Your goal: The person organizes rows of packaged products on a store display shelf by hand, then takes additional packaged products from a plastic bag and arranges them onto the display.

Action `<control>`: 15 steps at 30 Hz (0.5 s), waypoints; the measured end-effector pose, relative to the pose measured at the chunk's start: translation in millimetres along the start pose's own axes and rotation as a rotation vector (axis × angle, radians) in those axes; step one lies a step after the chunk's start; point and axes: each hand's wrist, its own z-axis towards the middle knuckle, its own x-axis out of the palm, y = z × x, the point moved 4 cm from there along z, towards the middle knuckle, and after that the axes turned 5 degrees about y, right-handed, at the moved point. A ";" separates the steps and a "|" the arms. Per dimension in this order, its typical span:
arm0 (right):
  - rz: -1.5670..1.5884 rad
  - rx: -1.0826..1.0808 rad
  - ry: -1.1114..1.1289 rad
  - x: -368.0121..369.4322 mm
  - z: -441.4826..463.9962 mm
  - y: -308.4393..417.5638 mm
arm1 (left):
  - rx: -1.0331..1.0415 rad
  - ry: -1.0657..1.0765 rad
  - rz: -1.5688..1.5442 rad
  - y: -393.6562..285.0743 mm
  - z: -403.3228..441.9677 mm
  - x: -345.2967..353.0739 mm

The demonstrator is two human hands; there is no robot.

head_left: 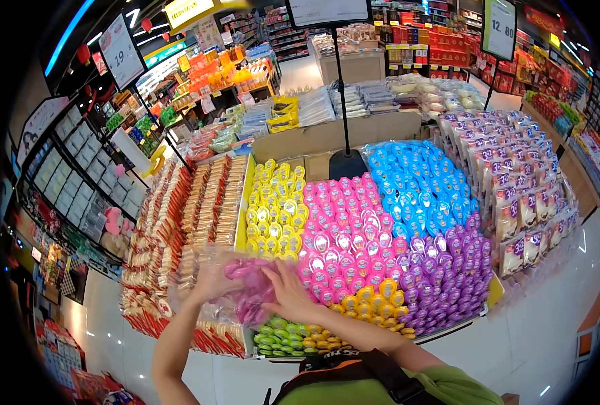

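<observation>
A clear plastic bag (212,260) with several purple-pink plastic packs (251,290) in it hangs over the front left of the display. My left hand (213,282) grips the bag from its left side, partly blurred by motion. On the other side my right hand (290,293) is curled around the bag's right edge, thumb and fingers against the purple-pink packs. Close to my right hand lie rows of pink packs (344,246), orange packs (370,304) and green packs (283,334). Yellow packs (273,209) stand just beyond the bag.
Purple packs (445,277) and blue packs (421,185) fill the display's right side. Bagged goods in red and beige (209,202) line the left. A black sign pole (342,101) rises behind the pink packs. White-and-purple bags (516,175) are stacked at the far right.
</observation>
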 end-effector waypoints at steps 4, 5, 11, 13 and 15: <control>0.026 0.027 0.003 5.6 1.5 -6.4 | -0.168 -0.108 -0.512 10.5 -22.2 -24.5; 0.046 0.032 0.006 7.1 2.5 -7.2 | -0.205 -0.137 -0.639 13.0 -29.4 -29.9; 0.001 0.034 0.024 3.9 5.9 -5.0 | -0.252 -0.414 -0.691 21.3 -54.2 -53.8; 0.003 0.022 0.010 5.7 6.2 -6.2 | -0.251 -0.470 -0.827 30.5 -59.4 -53.1; 0.019 0.028 0.020 5.1 5.8 -6.4 | -0.255 -0.488 -0.916 36.2 -63.6 -49.8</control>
